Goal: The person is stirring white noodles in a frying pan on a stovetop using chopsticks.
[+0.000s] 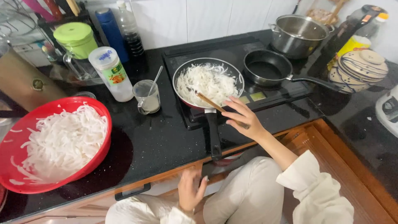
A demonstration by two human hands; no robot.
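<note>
A frying pan [208, 63] full of white shredded strips sits on the black cooktop [253, 49]. My right hand [242, 118] holds wooden chopsticks [209, 102] whose tips rest in the strips at the pan's near side. The pan's black handle [213, 135] points toward me. My left hand [190, 190] hangs low below the counter edge, fingers apart, holding nothing. A red bowl [16, 124] heaped with more white strips stands at the left of the counter.
An empty black pan [267, 68] and a steel pot [296, 35] sit behind on the cooktop. A glass cup with a spoon [147, 97], a white jar [111, 72], a green-lidded jug [78, 47] and bottles stand at left. A striped ceramic pot [358, 70] is at right.
</note>
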